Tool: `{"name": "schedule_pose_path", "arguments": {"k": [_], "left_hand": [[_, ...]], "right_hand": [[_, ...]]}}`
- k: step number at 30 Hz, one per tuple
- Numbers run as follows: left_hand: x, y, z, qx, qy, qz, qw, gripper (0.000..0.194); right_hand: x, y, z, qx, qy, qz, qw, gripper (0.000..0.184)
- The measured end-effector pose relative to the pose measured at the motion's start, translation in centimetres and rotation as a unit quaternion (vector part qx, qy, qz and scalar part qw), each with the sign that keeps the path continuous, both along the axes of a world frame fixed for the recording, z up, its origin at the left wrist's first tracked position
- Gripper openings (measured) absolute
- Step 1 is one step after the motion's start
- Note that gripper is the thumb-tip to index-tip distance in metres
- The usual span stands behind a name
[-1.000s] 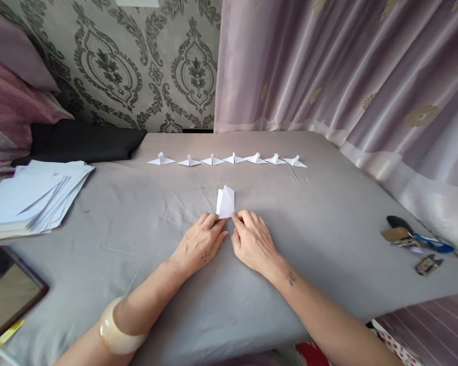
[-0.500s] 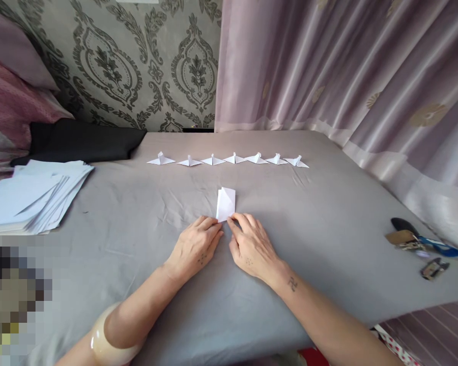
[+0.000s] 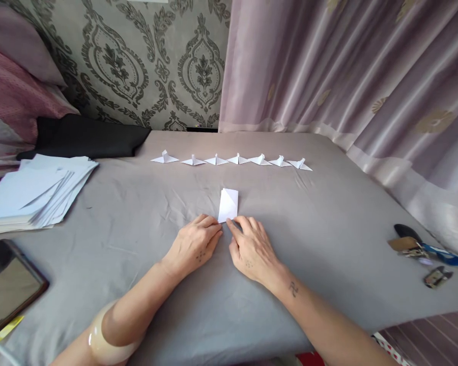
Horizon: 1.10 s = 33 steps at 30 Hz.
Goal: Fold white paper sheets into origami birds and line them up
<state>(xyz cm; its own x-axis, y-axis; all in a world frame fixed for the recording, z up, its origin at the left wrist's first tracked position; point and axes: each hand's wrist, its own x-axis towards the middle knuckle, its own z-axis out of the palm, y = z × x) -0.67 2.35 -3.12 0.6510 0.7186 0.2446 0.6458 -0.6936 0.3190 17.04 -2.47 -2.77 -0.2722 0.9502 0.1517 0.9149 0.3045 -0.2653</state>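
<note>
A small folded white paper (image 3: 229, 204) lies in front of me, with a slanting crease or flap edge near its top. My left hand (image 3: 196, 241) is closed at its lower left corner, fingertips pinching the edge. On the lower right side, my right hand (image 3: 254, 246) has its index fingertip on the bottom edge, its thumb tucked beneath and the other fingers bent. The undersides of both sets of fingers are hidden. Beyond the paper stands a row of several folded white paper birds (image 3: 216, 160), their wings spread.
A stack of white paper sheets (image 3: 41, 190) lies at the left, before a black folded cloth (image 3: 91, 137). Nearer is a phone (image 3: 11, 284). Keys (image 3: 414, 249) and a nail clipper (image 3: 437, 277) lie at the right. A grey sheet (image 3: 328, 218) covers the surface; a curtain (image 3: 309, 66) borders it.
The view has shifted slightly, moving the scene a little to the right. The paper's left layer now sits more in line with the rest; both hands stay at its bottom edge.
</note>
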Motion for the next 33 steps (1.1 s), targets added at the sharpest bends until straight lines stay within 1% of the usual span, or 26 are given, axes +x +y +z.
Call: {"name": "schedule_pose_path", "arguments": {"k": [5,10,12,14,16,19,21,25,29,33], "left_hand": [[-0.5,0.3,-0.3,-0.018,-0.023,0.01,1.0,0.023],[-1.0,0.7,-0.3,-0.083,-0.063,0.046,0.993,0.021],[-1.0,0.9,-0.3,-0.098,-0.077,0.063,0.99,0.02],[-0.9,0.8,-0.4,-0.081,-0.086,0.07,0.991,0.02],[-0.6,0.7,-0.7,-0.038,-0.075,0.045,0.995,0.024],[-0.1,0.4,-1.1,0.02,-0.013,-0.012,1.0,0.03],[0.1,0.3,-1.3,0.04,0.028,-0.021,0.999,0.034],[0.2,0.3,-1.3,0.066,0.061,-0.025,0.996,0.035],[0.1,0.4,-1.2,0.071,0.048,-0.017,0.996,0.035],[0.0,0.4,-1.2,0.066,0.039,-0.022,0.997,0.032]], "right_hand": [[-0.3,0.0,0.3,0.0,-0.009,0.001,1.0,0.046],[-0.5,0.0,0.5,-0.004,-0.018,0.008,1.0,0.046],[-0.6,0.1,0.5,-0.003,-0.021,0.011,1.0,0.046],[-0.7,0.2,0.6,0.001,-0.022,0.011,1.0,0.046],[-0.6,0.3,0.6,0.005,-0.019,0.013,1.0,0.043],[-0.1,0.5,0.5,0.004,0.001,0.016,1.0,0.034],[0.4,0.6,0.4,0.002,0.023,0.019,1.0,0.034],[1.0,0.8,0.1,0.001,0.048,0.005,0.999,0.04],[1.1,0.7,-0.1,0.006,0.037,-0.02,0.999,0.041],[0.8,0.5,-0.2,0.014,0.012,-0.036,0.999,0.042]]}}
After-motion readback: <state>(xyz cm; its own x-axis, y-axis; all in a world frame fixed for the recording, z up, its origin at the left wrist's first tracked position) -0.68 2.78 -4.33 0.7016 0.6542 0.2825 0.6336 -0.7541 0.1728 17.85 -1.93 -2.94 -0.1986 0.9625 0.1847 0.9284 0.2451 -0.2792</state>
